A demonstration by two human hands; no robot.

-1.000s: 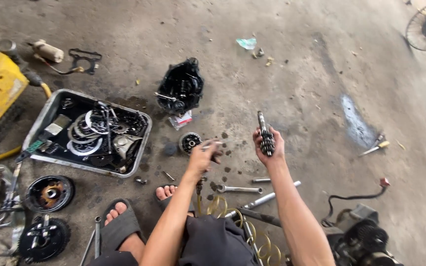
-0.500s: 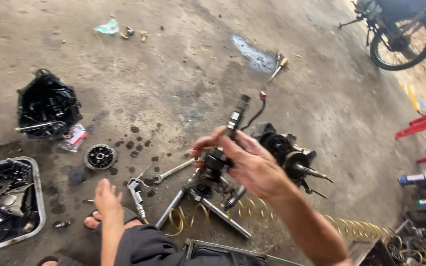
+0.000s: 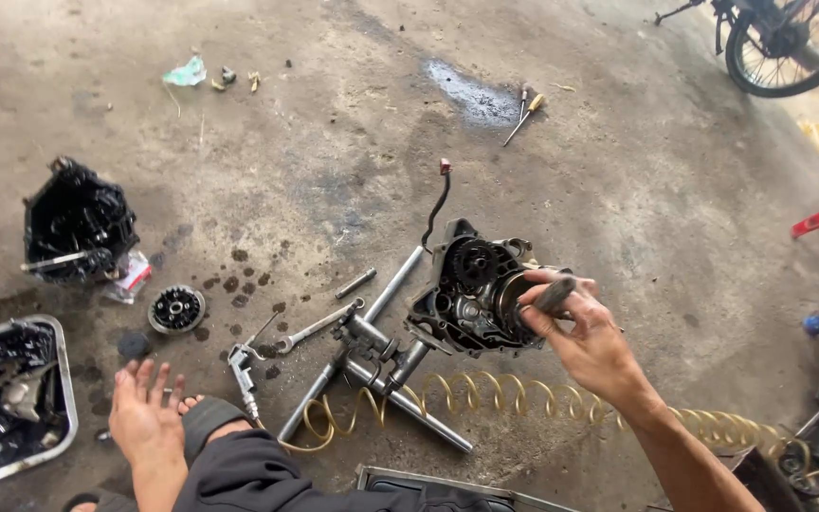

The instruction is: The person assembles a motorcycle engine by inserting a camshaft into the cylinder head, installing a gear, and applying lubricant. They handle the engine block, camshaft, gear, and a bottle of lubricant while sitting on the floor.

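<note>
While the right hand [image 3: 588,343] sits at centre right of the frame, its fingers are closed around a short dark metal shaft [image 3: 554,294], holding it just at the open face of an engine case [image 3: 471,299] that lies on the concrete floor [image 3: 334,123]. At lower left the left hand [image 3: 147,413] is open and holds nothing, fingers spread, hovering over the floor beside a sandalled foot [image 3: 206,417]. Between the two hands, several long steel bars [image 3: 372,370] cross one another, with a spanner [image 3: 319,327] and an air blow gun [image 3: 242,365] just left of them. A coiled yellow air hose [image 3: 485,393] runs along the lower middle of the frame, passing under the right forearm. Farther left, a small round geared part [image 3: 175,309] rests among dark oil spots, and a metal tray [image 3: 66,398] full of oily parts fills the lower left corner. Above the tray stands a black engine part [image 3: 78,218]. Near the upper middle, a yellow-handled screwdriver [image 3: 523,116] lies by a wet patch, and a motorcycle wheel [image 3: 789,47] shows at upper right.
</note>
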